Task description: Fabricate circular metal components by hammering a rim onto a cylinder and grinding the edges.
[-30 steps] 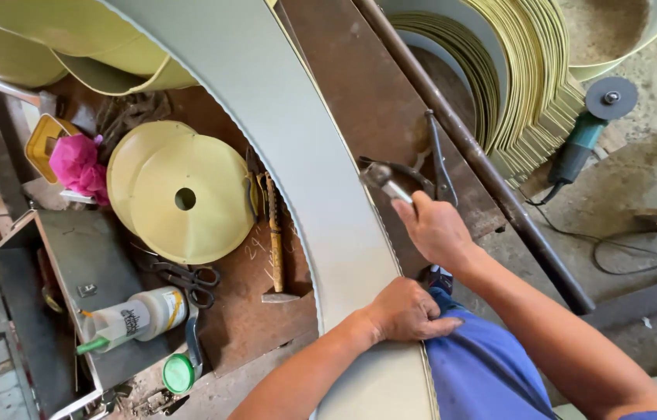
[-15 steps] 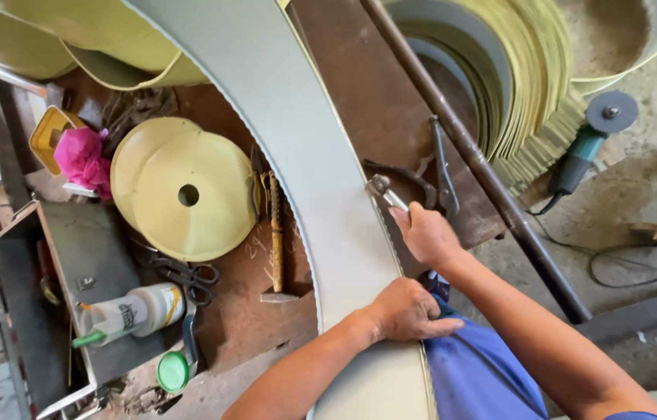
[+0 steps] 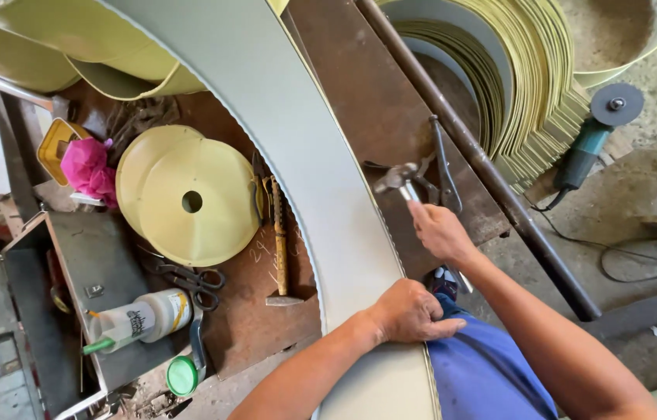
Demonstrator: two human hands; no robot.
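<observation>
While our left hand (image 3: 410, 313) lies flat with its fingers together, pressing down on the long curved strip of pale grey sheet metal (image 3: 297, 155) near its lower right edge, our right hand (image 3: 439, 231) has its fingers clamped round the handle of a steel-headed hammer (image 3: 397, 179). Compared with a second ago, the hammer head has lifted and moved a little up the strip, so it now hangs just off the strip's right edge above the rusty brown counter (image 3: 359, 85); we judge the edge is being worked along its length, blow by blow, with the left hand steadying the sheet. The strip itself arcs from the top left of the view down to our lap, across the counter. Beside it on the left lie round pale yellow metal discs with a centre hole (image 3: 188, 198), a second wooden-handled hammer (image 3: 279, 241), black scissors (image 3: 192, 276) and a white plastic bottle (image 3: 142, 317). On the right, a dark steel pipe (image 3: 484, 163) crosses the counter, with a stack of curved yellow-edged sheets (image 3: 531, 85) and a teal angle grinder (image 3: 589, 148) beyond.
</observation>
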